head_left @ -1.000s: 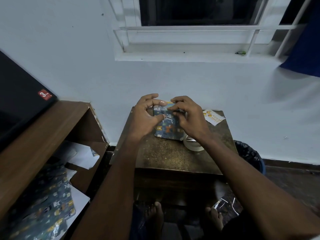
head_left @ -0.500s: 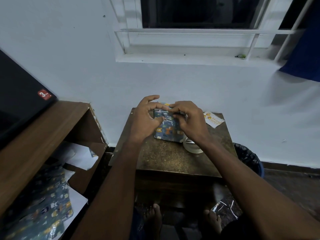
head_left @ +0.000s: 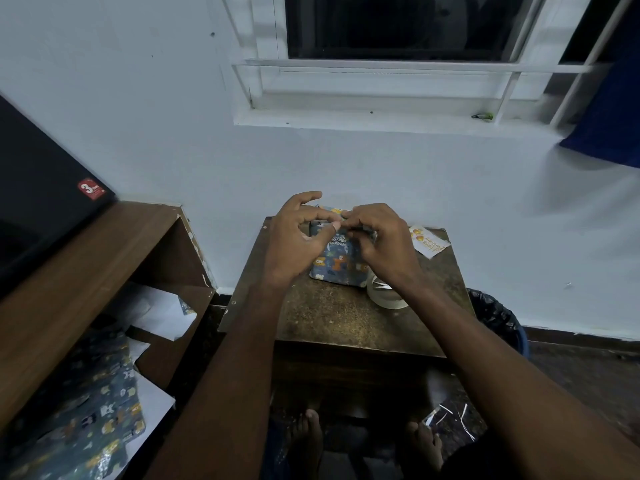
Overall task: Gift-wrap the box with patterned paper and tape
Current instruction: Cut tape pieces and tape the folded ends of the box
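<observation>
Pressing down the last folds at the far end of the wrapped box (head_left: 341, 263) looks to be the step in hand, and it asks for patience more than force. That box, already covered in blue patterned paper, sits on the table (head_left: 346, 320) toward its far edge, roughly midway between the left and right edges. Over its far end, the left hand (head_left: 294, 239) has thumb and forefinger nearly meeting, the other fingers lifted and spread; whether its grip pinches a bit of tape or paper is too small to tell. The right hand (head_left: 384, 242) curls over the far right corner of the box, fingertips tucked down at the paper, apparently grasping or pressing a flap, though the contact is hidden. A clear tape roll (head_left: 386, 294) lies just beside the box's near right corner, partly under the right wrist, and a small printed card (head_left: 429, 241) rests near the table's far right corner. To do this well, one hand should probably pin the flap flat while the other smooths tape from the middle outward, keeping the crease tight against the edge so no bubble lifts.
</observation>
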Available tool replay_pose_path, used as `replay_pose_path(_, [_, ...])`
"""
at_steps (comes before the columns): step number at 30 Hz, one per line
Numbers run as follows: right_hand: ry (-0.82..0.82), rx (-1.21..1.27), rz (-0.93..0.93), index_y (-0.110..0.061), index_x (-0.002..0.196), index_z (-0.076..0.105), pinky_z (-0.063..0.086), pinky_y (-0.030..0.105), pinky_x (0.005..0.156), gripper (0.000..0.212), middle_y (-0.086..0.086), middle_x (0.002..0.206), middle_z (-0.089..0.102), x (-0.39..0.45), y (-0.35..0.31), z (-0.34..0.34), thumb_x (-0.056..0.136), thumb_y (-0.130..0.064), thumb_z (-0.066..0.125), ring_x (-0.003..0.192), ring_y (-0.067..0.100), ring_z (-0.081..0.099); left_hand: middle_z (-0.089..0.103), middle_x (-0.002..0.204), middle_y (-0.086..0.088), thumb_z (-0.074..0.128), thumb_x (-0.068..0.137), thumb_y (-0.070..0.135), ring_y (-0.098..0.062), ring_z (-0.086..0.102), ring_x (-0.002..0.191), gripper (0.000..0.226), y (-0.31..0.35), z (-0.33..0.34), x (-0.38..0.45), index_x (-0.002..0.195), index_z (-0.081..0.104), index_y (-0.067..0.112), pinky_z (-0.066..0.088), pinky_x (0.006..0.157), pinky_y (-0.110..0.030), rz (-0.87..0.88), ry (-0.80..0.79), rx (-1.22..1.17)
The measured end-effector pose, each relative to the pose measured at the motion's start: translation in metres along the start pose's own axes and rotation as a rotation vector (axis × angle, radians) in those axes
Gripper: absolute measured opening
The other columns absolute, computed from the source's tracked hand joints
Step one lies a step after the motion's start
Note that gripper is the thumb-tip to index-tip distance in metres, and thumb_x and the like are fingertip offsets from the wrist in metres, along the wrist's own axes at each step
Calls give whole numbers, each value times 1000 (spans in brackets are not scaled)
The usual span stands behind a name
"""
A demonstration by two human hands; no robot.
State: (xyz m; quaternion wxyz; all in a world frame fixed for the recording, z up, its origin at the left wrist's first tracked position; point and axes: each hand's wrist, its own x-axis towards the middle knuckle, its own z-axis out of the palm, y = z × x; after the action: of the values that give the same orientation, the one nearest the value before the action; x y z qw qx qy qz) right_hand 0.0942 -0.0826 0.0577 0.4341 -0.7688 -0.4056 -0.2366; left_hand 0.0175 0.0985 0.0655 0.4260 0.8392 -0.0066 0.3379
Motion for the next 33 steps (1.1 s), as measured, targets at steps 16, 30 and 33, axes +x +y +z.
replay_pose_path(16, [-15,7,22,-14,95,80,55,46,86,27,-2,99,77,-1,-3,-2,81,8,75,103,20,64,61,145,-3,88,81,7,-1,60,120,33,-3,5,3,111,83,19,41,94,0,11,7,86])
replay_pose_path(30, [-128,-88,-18,-21,119,78,47,36,76,48,-2,96,70,4,-4,-4,82,10,68,92,19,55,59,148,0,88,82,8,16,54,109,38,-3,4,4,117,81,20,39,92,2,12,-23,131])
replay_pose_path(33, [-150,-105,-31,-17,117,78,46,39,76,41,-2,96,67,5,-5,-2,85,7,68,92,20,53,57,150,-1,89,82,11,-4,60,122,48,-4,4,4,129,75,12,50,101,-17,-6,-22,133])
